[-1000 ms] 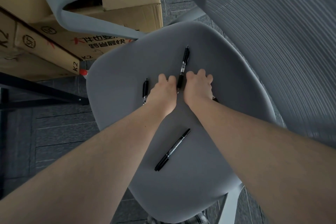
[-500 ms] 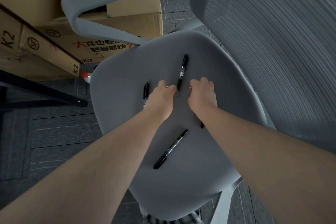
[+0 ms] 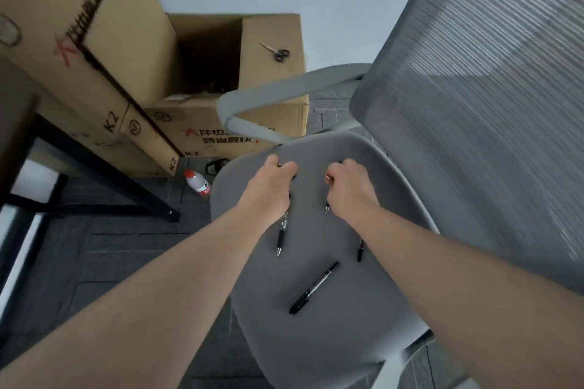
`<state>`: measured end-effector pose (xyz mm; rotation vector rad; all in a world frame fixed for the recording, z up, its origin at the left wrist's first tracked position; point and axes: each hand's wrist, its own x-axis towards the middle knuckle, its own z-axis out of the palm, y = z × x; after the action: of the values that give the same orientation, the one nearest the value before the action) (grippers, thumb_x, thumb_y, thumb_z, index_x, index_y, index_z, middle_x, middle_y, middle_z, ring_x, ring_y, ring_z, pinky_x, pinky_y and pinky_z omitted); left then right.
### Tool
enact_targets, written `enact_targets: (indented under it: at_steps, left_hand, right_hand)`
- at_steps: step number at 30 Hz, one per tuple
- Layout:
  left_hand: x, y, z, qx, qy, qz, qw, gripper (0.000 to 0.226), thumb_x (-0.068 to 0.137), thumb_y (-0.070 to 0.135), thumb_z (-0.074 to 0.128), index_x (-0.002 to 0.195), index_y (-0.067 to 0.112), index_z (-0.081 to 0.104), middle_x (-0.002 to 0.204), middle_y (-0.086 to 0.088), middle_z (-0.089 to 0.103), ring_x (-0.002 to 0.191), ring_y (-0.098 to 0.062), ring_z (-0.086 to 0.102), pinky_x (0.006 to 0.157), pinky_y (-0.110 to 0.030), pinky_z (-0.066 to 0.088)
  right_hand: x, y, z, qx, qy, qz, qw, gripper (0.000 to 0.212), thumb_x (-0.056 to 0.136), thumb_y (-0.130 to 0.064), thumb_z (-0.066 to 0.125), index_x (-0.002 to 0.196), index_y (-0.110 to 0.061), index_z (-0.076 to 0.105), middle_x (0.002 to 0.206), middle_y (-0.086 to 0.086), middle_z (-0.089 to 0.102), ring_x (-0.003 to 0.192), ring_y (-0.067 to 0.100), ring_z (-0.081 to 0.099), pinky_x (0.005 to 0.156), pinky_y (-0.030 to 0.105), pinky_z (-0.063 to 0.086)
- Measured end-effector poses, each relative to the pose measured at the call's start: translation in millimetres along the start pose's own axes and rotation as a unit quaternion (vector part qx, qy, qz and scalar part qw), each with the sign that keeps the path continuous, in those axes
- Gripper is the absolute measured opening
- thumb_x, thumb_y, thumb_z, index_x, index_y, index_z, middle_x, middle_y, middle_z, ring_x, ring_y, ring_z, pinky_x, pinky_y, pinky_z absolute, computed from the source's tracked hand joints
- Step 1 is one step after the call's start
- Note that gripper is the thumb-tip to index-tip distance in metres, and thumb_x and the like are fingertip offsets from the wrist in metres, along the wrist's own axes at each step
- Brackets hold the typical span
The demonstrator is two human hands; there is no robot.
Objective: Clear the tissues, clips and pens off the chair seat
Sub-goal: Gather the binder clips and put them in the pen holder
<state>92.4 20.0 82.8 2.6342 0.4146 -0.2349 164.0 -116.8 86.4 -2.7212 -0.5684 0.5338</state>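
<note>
The grey chair seat (image 3: 331,341) lies below me. My left hand (image 3: 268,189) is closed around a black click pen (image 3: 280,235), which points down toward the seat. My right hand (image 3: 349,189) is closed on another pen, with only its tip (image 3: 327,208) showing below the fist. A black marker (image 3: 314,287) lies diagonally on the middle of the seat. A further black pen (image 3: 360,253) lies beside my right forearm, partly hidden by it. No tissues or clips are in view.
The mesh backrest (image 3: 489,104) rises on the right and a grey armrest (image 3: 284,95) curves over the seat's far left. Stacked cardboard boxes (image 3: 151,50) stand behind, one open, with scissors (image 3: 275,52) on a flap. A bottle (image 3: 197,183) lies on the floor by a black table frame (image 3: 104,167).
Both hands closed on pens and lifted them from the seat. The head camera tilted up, bringing the open box and wall into view. The marker stayed put.
</note>
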Motion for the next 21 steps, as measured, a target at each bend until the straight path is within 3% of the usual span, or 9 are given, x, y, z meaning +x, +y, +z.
enact_targets:
  at_steps: [3, 7, 10, 13, 17, 21]
  left_hand:
    - [-28.9, -14.9, -41.8, 0.015, 0.017, -0.009, 1.0, 0.018, 0.087, -0.002, 0.04, 0.096, 0.013, 0.043, 0.092, -0.006, 0.03, 0.071, -0.027, 0.038, 0.061, -0.033, 0.032]
    - [-88.0, -52.4, -105.9, 0.045, 0.061, -0.045, 0.996, 0.019, 0.086, -0.003, 0.045, 0.087, 0.015, 0.038, 0.088, -0.003, 0.03, 0.064, -0.023, 0.04, 0.056, -0.031, 0.034]
    - [-152.1, -90.8, -155.0, 0.065, 0.081, -0.08, 0.991, 0.018, 0.089, 0.001, 0.046, 0.102, 0.013, 0.046, 0.093, -0.003, 0.034, 0.064, -0.017, 0.038, 0.059, -0.027, 0.036]
    - [-227.6, -136.3, -194.1, 0.088, 0.102, -0.127, 0.983, 0.019, 0.09, 0.001, 0.045, 0.106, 0.011, 0.046, 0.095, -0.004, 0.035, 0.06, -0.011, 0.033, 0.06, -0.025, 0.034]
    - [-332.8, -191.8, -232.5, 0.094, 0.131, -0.208, 0.965, 0.021, 0.085, -0.007, 0.043, 0.092, 0.013, 0.04, 0.096, -0.008, 0.038, 0.057, -0.014, 0.031, 0.056, -0.027, 0.03]
    - [-427.4, -239.2, -255.9, 0.076, 0.171, -0.282, 0.941, 0.023, 0.086, -0.005, 0.046, 0.1, 0.013, 0.048, 0.097, -0.008, 0.039, 0.059, -0.019, 0.042, 0.058, -0.033, 0.041]
  right_hand:
    - [-11.4, -41.0, -21.6, -0.005, 0.009, -0.032, 0.999, 0.025, 0.084, 0.004, 0.042, 0.099, -0.006, 0.059, 0.107, 0.013, 0.047, 0.104, 0.031, 0.044, 0.069, 0.033, 0.035]
    - [-37.2, -113.2, -41.0, -0.008, 0.022, -0.078, 0.997, 0.019, 0.082, 0.006, 0.041, 0.085, -0.009, 0.053, 0.096, 0.01, 0.041, 0.096, 0.031, 0.044, 0.069, 0.033, 0.037]
    - [-66.9, -180.1, -43.6, -0.016, 0.022, -0.138, 0.99, 0.018, 0.081, 0.008, 0.043, 0.086, -0.005, 0.056, 0.093, 0.01, 0.04, 0.095, 0.031, 0.045, 0.073, 0.034, 0.04]
    - [-110.9, -253.4, -35.0, -0.021, 0.009, -0.21, 0.977, 0.018, 0.082, 0.008, 0.046, 0.087, -0.005, 0.056, 0.092, 0.009, 0.041, 0.092, 0.03, 0.043, 0.072, 0.034, 0.04]
    - [-179.1, -354.3, -7.1, -0.018, -0.014, -0.292, 0.956, 0.017, 0.085, 0.005, 0.049, 0.087, -0.01, 0.057, 0.096, 0.008, 0.045, 0.09, 0.027, 0.046, 0.074, 0.037, 0.048]
    - [-250.2, -448.0, 21.2, -0.022, -0.039, -0.364, 0.93, 0.024, 0.084, 0.007, 0.044, 0.096, -0.007, 0.06, 0.1, 0.008, 0.044, 0.096, 0.029, 0.047, 0.075, 0.037, 0.048]
